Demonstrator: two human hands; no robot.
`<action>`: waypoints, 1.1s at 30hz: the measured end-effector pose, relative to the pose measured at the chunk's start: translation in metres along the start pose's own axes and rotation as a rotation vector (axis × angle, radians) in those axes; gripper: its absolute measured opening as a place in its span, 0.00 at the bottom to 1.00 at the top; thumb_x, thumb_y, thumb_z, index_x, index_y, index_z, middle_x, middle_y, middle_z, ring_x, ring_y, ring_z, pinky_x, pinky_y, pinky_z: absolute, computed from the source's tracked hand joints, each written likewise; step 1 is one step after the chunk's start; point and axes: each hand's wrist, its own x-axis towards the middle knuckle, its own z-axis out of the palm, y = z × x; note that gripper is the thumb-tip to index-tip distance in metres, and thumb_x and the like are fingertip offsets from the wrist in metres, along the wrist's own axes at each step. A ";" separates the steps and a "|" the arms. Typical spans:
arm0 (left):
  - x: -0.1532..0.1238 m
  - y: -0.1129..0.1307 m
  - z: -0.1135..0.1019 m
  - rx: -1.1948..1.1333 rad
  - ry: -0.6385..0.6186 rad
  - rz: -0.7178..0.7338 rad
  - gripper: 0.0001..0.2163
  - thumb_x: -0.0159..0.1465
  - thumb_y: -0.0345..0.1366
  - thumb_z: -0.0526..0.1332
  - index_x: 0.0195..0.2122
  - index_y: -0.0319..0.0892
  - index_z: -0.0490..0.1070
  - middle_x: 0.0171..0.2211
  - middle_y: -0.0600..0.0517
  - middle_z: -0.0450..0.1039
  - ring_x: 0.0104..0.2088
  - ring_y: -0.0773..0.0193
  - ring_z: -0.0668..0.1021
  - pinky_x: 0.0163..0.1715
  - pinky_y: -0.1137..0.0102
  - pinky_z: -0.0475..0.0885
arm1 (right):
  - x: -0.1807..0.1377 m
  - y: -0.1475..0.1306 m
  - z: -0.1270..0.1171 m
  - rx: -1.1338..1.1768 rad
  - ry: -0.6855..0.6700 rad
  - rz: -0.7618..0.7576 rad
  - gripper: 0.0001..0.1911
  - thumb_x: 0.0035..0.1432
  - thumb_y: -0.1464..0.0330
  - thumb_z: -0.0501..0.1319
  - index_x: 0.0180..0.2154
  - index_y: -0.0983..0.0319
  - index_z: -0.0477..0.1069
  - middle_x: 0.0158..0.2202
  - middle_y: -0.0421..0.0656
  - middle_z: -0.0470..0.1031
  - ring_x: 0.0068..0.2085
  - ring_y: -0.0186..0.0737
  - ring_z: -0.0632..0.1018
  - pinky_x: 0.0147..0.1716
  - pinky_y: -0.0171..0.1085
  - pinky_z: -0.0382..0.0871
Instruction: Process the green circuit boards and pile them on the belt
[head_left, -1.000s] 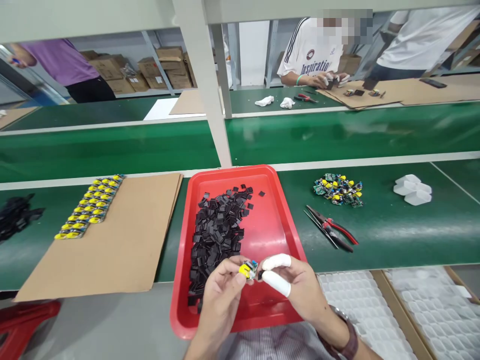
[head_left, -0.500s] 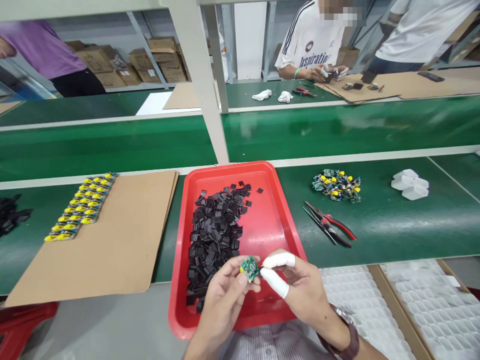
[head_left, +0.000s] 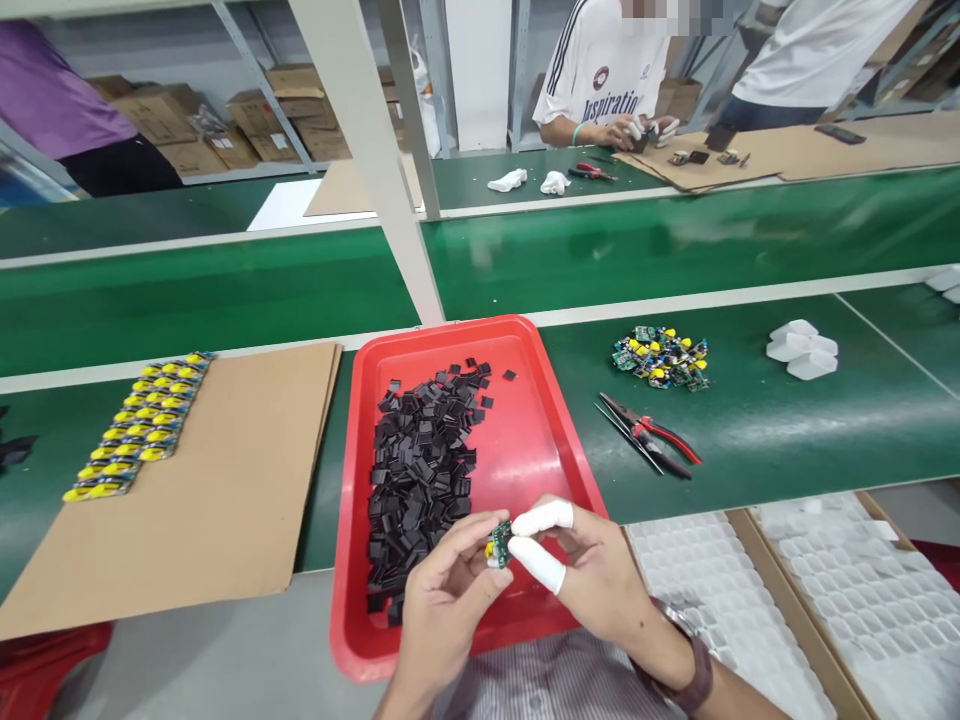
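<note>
A small green circuit board (head_left: 499,549) with a yellow component is pinched between the thumb and fingers of my left hand (head_left: 454,580). It is held edge-on over the near part of the red tray (head_left: 547,400). White finger cots cover the thumb and index finger of my right hand (head_left: 592,560), whose tips close at the board's right side. A small black piece (head_left: 507,533) shows there between fingertips and board, mostly hidden. Many flat black pieces (head_left: 420,470) lie heaped along the tray's left side.
Rows of yellow-topped boards (head_left: 142,420) lie on cardboard (head_left: 217,480) at left. To the right are a pile of boards (head_left: 664,358), pliers (head_left: 652,435), tweezers (head_left: 630,438) and white plastic cups (head_left: 802,350). Boxes of white cups (head_left: 697,590) stand below. A co-worker (head_left: 607,90) sits opposite.
The board has turned from showing its green face to nearly edge-on. My right fingertips have moved in against it with the black piece. The whole view has shifted slightly.
</note>
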 end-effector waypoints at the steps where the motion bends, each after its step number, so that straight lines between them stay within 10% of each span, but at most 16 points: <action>1: 0.001 0.001 0.000 0.013 0.002 0.002 0.15 0.59 0.34 0.74 0.48 0.50 0.84 0.51 0.44 0.82 0.51 0.51 0.83 0.48 0.64 0.81 | 0.000 0.000 0.000 -0.008 -0.003 -0.001 0.07 0.60 0.73 0.66 0.38 0.56 0.80 0.34 0.39 0.79 0.35 0.37 0.81 0.40 0.36 0.77; 33: -0.005 -0.005 -0.011 0.329 -0.029 0.169 0.16 0.61 0.30 0.72 0.49 0.52 0.83 0.50 0.47 0.82 0.49 0.54 0.83 0.49 0.61 0.82 | -0.005 0.005 -0.010 -0.006 -0.094 0.103 0.09 0.60 0.70 0.70 0.43 0.55 0.82 0.38 0.40 0.83 0.38 0.38 0.82 0.42 0.36 0.78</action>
